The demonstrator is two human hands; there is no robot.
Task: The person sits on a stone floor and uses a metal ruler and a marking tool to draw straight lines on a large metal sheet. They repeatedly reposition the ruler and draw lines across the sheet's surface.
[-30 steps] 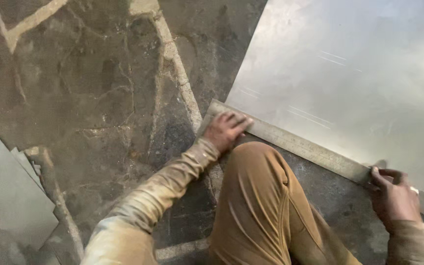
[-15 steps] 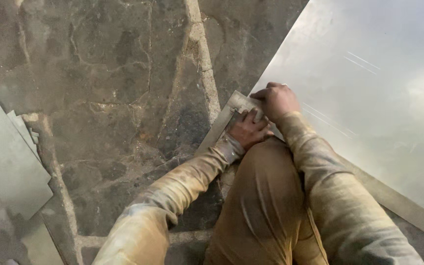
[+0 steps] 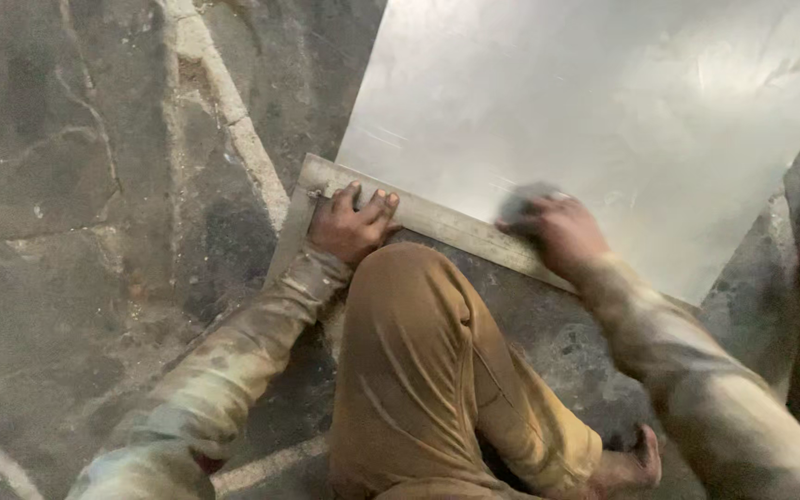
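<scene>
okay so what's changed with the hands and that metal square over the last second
The right hand went from the far right end of the metal square to its corner beside the left hand, and is now midway along the blade, blurred with motion. The left hand stays pressed on the corner, and the square still lies along the metal sheet edge.

You see the dark stone floor [image 3: 94,231] with a pale mortar seam [image 3: 233,120] running across it; your bent knee in tan trousers [image 3: 418,370] rests just right of that seam.
</scene>
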